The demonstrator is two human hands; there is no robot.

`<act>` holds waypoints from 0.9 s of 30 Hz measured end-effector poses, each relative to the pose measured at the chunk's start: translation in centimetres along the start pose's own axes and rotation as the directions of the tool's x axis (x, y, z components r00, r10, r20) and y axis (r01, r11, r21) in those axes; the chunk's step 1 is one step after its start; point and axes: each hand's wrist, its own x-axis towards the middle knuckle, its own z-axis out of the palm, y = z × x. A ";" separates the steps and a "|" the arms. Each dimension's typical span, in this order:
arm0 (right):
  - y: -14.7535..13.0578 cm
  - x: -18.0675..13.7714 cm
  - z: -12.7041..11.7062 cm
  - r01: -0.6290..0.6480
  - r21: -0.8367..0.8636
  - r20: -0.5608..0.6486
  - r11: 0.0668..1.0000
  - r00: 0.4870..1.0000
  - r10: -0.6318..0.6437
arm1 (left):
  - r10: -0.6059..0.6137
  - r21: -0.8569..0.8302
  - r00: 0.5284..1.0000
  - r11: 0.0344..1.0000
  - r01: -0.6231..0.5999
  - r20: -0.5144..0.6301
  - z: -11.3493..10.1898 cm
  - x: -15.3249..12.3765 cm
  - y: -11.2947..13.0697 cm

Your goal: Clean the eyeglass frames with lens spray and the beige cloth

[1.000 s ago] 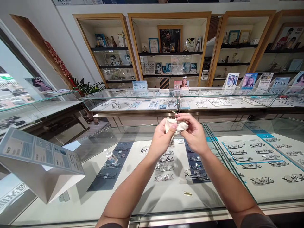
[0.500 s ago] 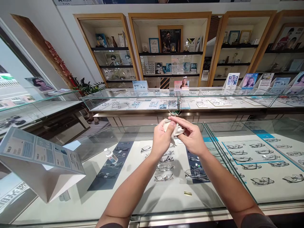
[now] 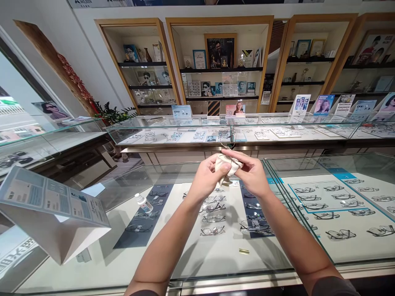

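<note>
A pale cream cleaning cloth (image 3: 228, 162) is bunched up between my two hands above the glass counter. My left hand (image 3: 206, 176) grips it from the left, its thumb pressed on the front. On the other side my right hand (image 3: 251, 172) is closed on the cloth too, fingers reaching across its top. Thin curved temples of a pair of eyeglasses (image 3: 233, 143) stick out beyond the fingers; the lenses are hidden by the cloth and hands. A white spray bottle (image 3: 144, 203) stands on the counter to the left.
Rows of eyeglasses (image 3: 212, 218) lie inside the glass display counter (image 3: 185, 263) beneath my arms. A folded sign (image 3: 52, 205) stands on the left. A small gold-coloured piece (image 3: 243, 251) lies near the front. Another glass showcase (image 3: 173, 149) runs across behind, with wooden shelves (image 3: 220, 20) beyond.
The cloth has been shifted in my fingers, and more of it shows at the front. My left hand has moved slightly left and its thumb sits lower.
</note>
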 end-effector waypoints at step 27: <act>-0.6 -0.9 1.4 0.073 0.031 -0.011 0.997 0.997 -0.073 | 0.152 0.034 0.978 0.988 -0.148 -0.143 1.9 -0.1 -1.6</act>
